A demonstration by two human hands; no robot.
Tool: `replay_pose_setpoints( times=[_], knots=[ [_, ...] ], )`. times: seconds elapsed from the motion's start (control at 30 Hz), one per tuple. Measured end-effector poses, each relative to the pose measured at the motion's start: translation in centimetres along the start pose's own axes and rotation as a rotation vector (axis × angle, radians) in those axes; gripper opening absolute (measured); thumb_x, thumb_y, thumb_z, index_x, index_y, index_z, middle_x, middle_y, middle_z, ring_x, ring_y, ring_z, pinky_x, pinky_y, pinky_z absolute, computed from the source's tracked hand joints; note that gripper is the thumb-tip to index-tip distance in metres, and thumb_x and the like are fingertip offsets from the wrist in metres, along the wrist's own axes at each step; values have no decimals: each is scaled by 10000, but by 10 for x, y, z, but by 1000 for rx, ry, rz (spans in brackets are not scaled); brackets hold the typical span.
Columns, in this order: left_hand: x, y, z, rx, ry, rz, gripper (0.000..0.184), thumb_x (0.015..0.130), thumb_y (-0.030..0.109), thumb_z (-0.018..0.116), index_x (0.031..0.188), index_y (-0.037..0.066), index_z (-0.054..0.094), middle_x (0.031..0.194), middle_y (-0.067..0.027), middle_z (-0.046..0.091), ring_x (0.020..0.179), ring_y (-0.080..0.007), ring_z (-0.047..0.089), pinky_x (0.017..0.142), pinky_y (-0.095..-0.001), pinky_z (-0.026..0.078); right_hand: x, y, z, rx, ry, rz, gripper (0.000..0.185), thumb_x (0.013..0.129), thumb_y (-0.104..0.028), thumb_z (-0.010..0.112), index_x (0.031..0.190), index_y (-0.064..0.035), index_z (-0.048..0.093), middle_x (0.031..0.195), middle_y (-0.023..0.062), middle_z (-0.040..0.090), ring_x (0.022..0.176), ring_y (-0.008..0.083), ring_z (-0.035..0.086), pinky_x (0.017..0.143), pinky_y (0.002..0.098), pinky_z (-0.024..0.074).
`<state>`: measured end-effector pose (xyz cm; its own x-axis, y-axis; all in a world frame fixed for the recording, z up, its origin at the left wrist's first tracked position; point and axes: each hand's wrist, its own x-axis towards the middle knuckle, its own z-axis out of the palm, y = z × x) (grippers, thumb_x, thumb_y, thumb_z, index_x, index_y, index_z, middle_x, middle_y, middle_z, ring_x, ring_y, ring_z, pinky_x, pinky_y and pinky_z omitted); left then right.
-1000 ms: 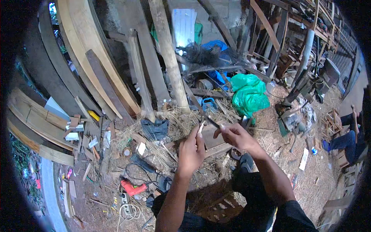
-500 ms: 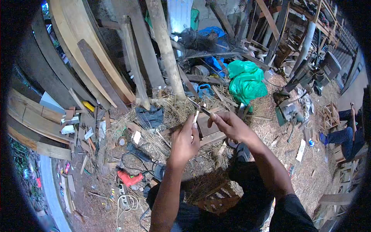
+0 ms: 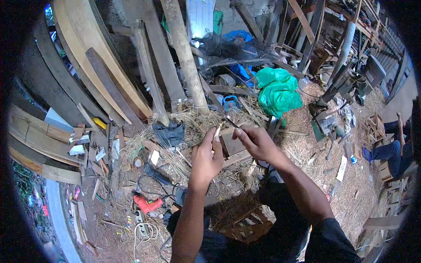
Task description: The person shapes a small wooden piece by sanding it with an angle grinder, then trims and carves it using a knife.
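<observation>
My left hand (image 3: 206, 158) is closed around a thin, pale wooden stick (image 3: 217, 132) whose end points up past the fingertips. In my right hand (image 3: 259, 143) is a slim dark knife (image 3: 230, 122), its blade slanting up and to the left. The blade lies just to the right of the stick's upper end, with a small gap between them. Beneath and behind the hands is a brown wooden box-like piece (image 3: 233, 143) on the straw-strewn ground.
A red power tool (image 3: 147, 204) lies at lower left beside a power strip (image 3: 140, 218) with a white cable. A green plastic bag (image 3: 278, 92) sits ahead. Long boards (image 3: 112, 83) lean at the left. At far right, another person's legs (image 3: 392, 151) show near a small wooden frame (image 3: 372, 126).
My right hand and the knife have shifted slightly right, so the blade has come away from the stick's end. My left hand has moved a little to the left with the stick.
</observation>
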<state>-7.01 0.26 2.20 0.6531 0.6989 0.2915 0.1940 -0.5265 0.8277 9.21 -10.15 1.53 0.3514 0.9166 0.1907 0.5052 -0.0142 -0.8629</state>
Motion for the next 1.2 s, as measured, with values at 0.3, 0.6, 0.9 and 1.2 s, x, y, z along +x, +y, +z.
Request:
replay_pose_setpoints(
  times=[0.3, 0.6, 0.9, 1.2],
  knots=[
    [1, 0, 9, -6, -32, 40, 352, 902, 63, 506, 1244, -8, 549, 864, -293, 642, 791, -451, 648, 703, -491, 517, 1, 1, 3, -122, 66, -10, 345, 1023, -281, 486, 895, 9, 620, 596, 84, 458, 567, 122, 416, 519, 337, 354],
    [-2, -6, 3, -21, -143, 126, 421, 852, -11, 516, 1273, -11, 531, 856, -292, 628, 767, -450, 636, 667, -486, 495, 3, 4, 4, -71, -32, 21, 406, 1032, -326, 441, 869, 9, 602, 605, 140, 541, 549, 230, 510, 546, 398, 407],
    [-1, -2, 4, 14, -81, 196, 390, 893, 12, 496, 1282, 2, 525, 910, -298, 635, 819, -448, 643, 715, -490, 507, 5, 0, -14, 47, -194, 70, 434, 1033, -359, 445, 885, 15, 609, 579, 110, 528, 544, 158, 453, 535, 369, 387],
    [0, -1, 1, 19, -75, 191, 388, 901, 18, 493, 1288, 1, 513, 964, -295, 635, 857, -450, 640, 737, -490, 507, 1, 2, 11, -110, 23, 57, 411, 1034, -303, 462, 779, 0, 572, 595, 2, 451, 578, 107, 427, 532, 321, 370]
  ],
)
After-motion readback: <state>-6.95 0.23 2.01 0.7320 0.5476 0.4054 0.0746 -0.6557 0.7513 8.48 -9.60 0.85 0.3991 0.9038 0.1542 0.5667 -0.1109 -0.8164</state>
